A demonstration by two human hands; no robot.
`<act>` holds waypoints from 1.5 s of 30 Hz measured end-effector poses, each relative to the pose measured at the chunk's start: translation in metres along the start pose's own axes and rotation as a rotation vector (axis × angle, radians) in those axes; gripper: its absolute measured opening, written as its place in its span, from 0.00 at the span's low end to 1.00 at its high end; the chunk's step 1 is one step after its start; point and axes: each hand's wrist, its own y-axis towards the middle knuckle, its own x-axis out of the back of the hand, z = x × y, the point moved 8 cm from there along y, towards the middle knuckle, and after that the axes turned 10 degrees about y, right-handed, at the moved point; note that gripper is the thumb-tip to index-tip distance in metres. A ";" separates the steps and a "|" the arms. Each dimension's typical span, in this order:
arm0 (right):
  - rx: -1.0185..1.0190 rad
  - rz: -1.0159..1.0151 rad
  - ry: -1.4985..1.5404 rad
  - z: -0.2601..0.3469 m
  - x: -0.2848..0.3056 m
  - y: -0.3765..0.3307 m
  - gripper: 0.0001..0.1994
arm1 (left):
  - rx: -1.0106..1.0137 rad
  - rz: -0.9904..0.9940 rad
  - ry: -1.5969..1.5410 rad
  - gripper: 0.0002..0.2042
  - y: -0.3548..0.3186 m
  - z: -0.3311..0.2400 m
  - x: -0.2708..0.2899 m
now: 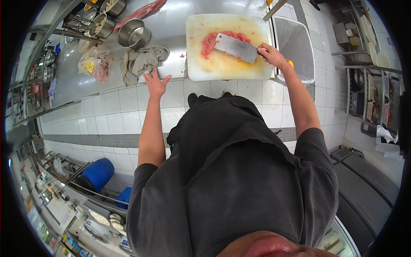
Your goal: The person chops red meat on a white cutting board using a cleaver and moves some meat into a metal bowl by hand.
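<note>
My right hand (271, 56) is closed round the handle of a cleaver (236, 48). Its broad blade lies flat over chopped pink-red meat (209, 44), hiding part of it. Under both is a thick whitish cutting board (201, 70) with yellow and reddish stains. Over at the counter's near edge, my left hand (156, 84) has its fingers spread and holds nothing. Its fingertips are by the lower edge of a crumpled grey cloth (143, 60); whether they touch it I cannot tell.
An empty metal pot (133, 34) stands behind the cloth, near a long strip of raw meat (141, 13). Left of the cloth lies a plastic bag (96, 64) with something pink inside. A lined bin (295, 47) adjoins the counter (171, 30) on the right.
</note>
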 end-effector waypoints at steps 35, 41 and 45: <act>-0.206 -0.444 -0.294 0.054 -0.043 -0.052 0.15 | 0.031 0.049 -0.001 0.45 -0.002 -0.002 0.001; -0.152 -0.690 -0.147 0.080 -0.026 -0.081 0.13 | 0.045 0.055 0.002 0.46 -0.004 0.002 0.000; -0.182 -0.433 -0.245 0.052 -0.042 -0.066 0.13 | 0.042 0.057 0.014 0.46 -0.001 0.002 -0.002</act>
